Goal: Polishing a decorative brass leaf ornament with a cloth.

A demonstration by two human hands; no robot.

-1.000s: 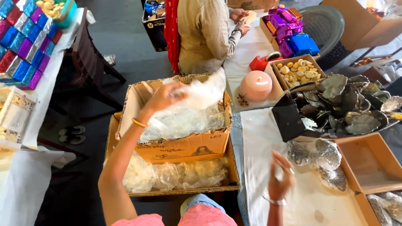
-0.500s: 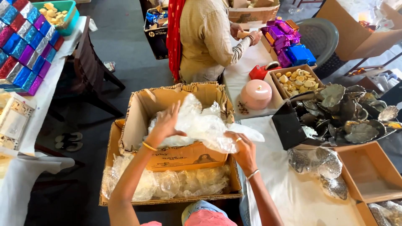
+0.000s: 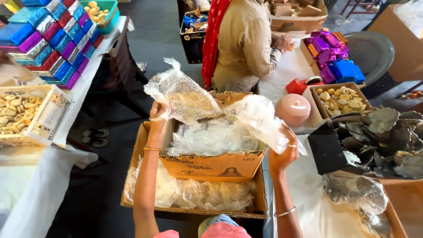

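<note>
Raised above an open cardboard box (image 3: 211,165), left hand (image 3: 157,111) pinched shut on the lower edge of a clear plastic bag (image 3: 183,94), with the film ballooning up and to the right of the grip. Right hand (image 3: 284,152) closed round the tail of a second clear plastic bag (image 3: 257,117), which droops toward the box's right wall. Both bags crinkled and glossy, probably very light, limp and without any stiffness of their own; likely slippery between bare fingers and easy to tear or stretch if tugged hard. Best taken at an edge or a gathered corner, as here, rather than across the slack middle, where film would only bunch and slide. More bags of the same kind heaped inside the box, and another layer packed in the shallow carton tray (image 3: 136,176) beneath it. To the right, a counter (image 3: 308,207) under white cloth, carrying a pink domed container (image 3: 293,109) and a pile of silver leaf-shaped dishes (image 3: 383,136). Beyond the box, another person (image 3: 246,44) standing, turned away, busy at a separate counter with purple and blue gift boxes (image 3: 335,61).
</note>
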